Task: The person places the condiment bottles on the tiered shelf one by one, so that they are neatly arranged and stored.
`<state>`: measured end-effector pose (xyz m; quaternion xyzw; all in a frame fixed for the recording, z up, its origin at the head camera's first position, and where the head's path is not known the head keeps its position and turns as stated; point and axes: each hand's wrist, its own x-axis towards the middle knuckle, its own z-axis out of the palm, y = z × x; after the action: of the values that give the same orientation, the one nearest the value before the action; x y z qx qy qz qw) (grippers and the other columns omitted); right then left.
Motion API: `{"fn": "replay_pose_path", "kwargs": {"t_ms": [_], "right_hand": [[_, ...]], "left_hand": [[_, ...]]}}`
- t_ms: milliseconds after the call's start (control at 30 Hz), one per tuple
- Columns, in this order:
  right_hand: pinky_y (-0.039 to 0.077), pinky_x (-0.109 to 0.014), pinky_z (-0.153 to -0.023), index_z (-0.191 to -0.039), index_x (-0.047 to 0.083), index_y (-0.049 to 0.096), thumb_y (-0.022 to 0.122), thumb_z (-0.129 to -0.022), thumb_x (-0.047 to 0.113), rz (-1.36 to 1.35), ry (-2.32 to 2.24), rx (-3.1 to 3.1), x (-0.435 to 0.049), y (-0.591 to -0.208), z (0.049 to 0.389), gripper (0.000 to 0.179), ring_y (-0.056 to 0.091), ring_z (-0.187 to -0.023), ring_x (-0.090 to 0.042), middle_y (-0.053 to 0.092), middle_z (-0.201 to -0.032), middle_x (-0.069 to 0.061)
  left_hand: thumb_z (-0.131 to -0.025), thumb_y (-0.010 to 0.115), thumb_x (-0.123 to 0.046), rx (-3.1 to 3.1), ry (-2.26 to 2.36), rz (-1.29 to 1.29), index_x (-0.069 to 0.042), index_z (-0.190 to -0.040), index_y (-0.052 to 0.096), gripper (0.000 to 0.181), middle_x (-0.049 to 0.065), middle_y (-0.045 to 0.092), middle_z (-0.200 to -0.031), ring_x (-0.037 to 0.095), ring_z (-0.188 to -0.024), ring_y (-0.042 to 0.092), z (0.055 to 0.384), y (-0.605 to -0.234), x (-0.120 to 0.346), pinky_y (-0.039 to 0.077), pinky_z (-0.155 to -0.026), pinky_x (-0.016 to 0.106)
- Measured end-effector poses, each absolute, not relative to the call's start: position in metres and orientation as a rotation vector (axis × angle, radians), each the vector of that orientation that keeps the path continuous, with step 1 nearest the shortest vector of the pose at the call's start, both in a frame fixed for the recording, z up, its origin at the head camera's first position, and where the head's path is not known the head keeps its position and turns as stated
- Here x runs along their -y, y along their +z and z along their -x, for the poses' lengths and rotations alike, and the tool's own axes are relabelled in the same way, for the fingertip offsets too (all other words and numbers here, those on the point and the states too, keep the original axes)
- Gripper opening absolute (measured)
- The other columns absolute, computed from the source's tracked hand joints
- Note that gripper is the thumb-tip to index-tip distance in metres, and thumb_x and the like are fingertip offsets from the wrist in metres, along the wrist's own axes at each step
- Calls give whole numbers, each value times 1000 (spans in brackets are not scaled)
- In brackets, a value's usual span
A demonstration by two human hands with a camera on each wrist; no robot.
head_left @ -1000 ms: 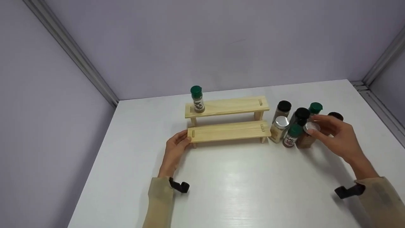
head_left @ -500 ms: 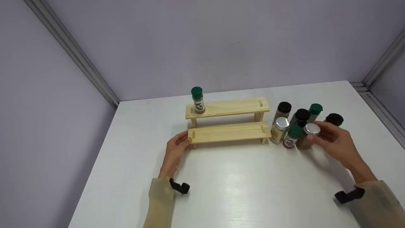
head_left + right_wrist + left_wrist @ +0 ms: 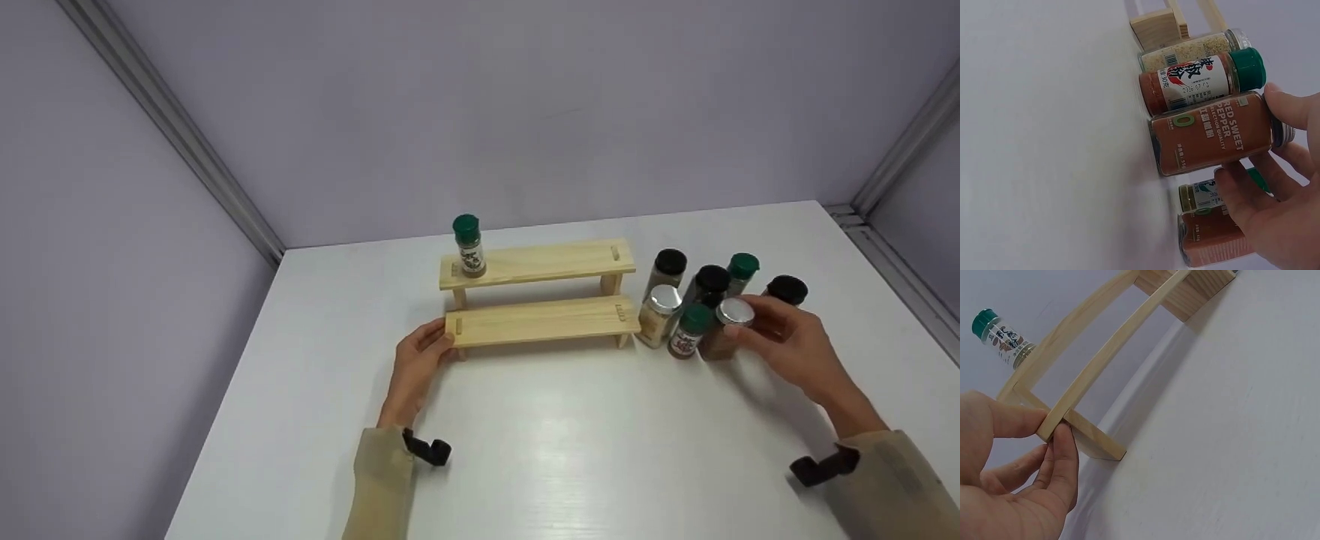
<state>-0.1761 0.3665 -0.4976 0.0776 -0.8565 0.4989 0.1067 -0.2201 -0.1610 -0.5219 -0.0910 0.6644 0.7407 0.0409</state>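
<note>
A two-tier wooden spice rack (image 3: 544,322) stands on the table. My left hand (image 3: 416,367) pinches the left end of its lower shelf; in the left wrist view the thumb lies over the board (image 3: 1089,379) and the fingers under it. On the upper shelf's left end stands a green-capped spice jar (image 3: 471,255). To the right of the rack, my right hand (image 3: 799,352) grips a silver-lidded jar near its top. This jar is labelled red sweet pepper (image 3: 1213,135) in the right wrist view and holds reddish powder. It stands upright on the table.
Close around the gripped jar stand a green-capped chilli jar (image 3: 686,337), a silver-lidded jar (image 3: 658,319) with pale grains, and several black- or green-capped jars, including a black-capped one (image 3: 786,289) partly behind my right hand. A wall (image 3: 555,120) rises behind the table.
My right hand has lowered beside the silver-lidded jar, its fingers moving down from the lid to the jar's sides. The left hand stays on the shelf end. The head view has tilted slightly.
</note>
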Motion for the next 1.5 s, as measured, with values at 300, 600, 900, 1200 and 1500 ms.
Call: {"fn": "replay_pose_path", "kwargs": {"t_ms": [300,600,900,1200,1500], "right_hand": [[49,-1,-90,-142,1,64,79,-100,13,-180,1371,2558,-365,-491,175,46,62,-107,8,65,-118,21],[50,-2,-89,-140,-1,65,79,-98,9,-208,1368,2492,-364,-475,174,45,63,-107,6,66,-118,19],[51,-3,-90,-140,1,67,79,-98,8,-172,1378,2433,-362,-444,172,44,65,-109,4,67,-120,20],[52,-3,-91,-137,-1,68,82,-94,4,-176,1384,2378,-357,-409,180,45,65,-109,5,68,-119,20],[55,-6,-88,-135,1,70,83,-94,7,-196,1399,2344,-331,-377,196,43,67,-107,0,68,-119,16]], "left_hand": [[-105,66,-2,-2010,2292,264,5,-148,57,45,25,60,-146,25,-120,66,221,-523,161,62,-100,35],[-106,67,-6,-2088,2230,264,1,-147,60,43,21,63,-144,25,-124,65,219,-523,163,61,-100,30],[-105,68,-8,-2079,2228,260,-1,-147,60,43,19,64,-143,25,-125,66,220,-523,163,60,-102,32],[-105,68,-7,-2061,2229,267,-1,-148,59,44,20,62,-147,27,-131,63,221,-524,163,59,-106,34],[-105,68,-4,-2029,2276,258,3,-148,59,44,23,61,-145,24,-121,65,220,-523,162,62,-98,31]]}}
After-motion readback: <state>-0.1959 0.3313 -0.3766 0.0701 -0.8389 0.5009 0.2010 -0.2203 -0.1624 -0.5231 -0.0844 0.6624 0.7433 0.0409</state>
